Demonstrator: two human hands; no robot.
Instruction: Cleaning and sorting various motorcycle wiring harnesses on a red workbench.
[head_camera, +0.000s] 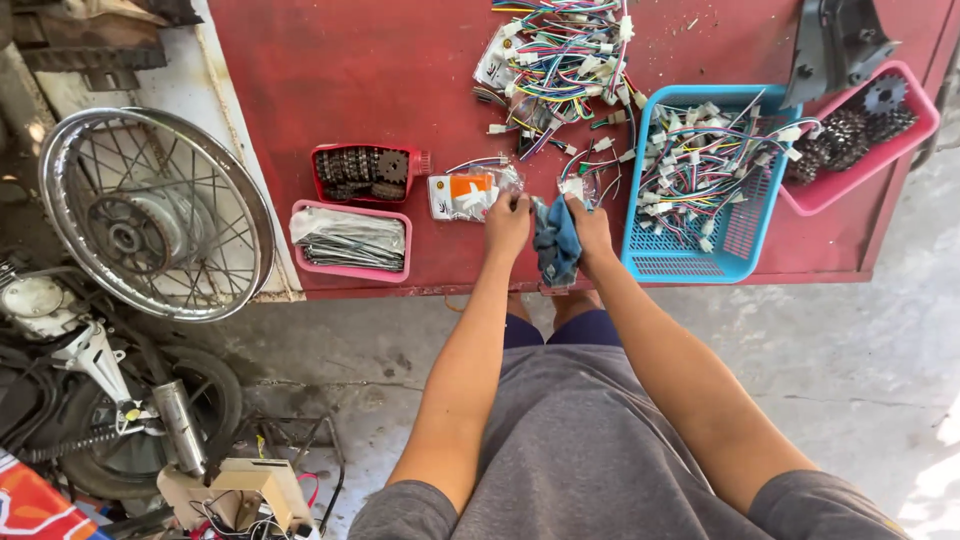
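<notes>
Both hands' grip (550, 225) pinches blue cloth (557, 245).

Cloth (556, 240) between hands, left of basket (740, 245)

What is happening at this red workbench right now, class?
A person stands at a red metal table, both hands at its near edge. The left hand and right hand together hold a crumpled blue cloth. Just ahead lies a loose heap of multicoloured wire harnesses, with more in a blue plastic basket. A pink plastic tray holds dark metal sprockets. A spoked chrome motorcycle wheel leans to the left.
</notes>
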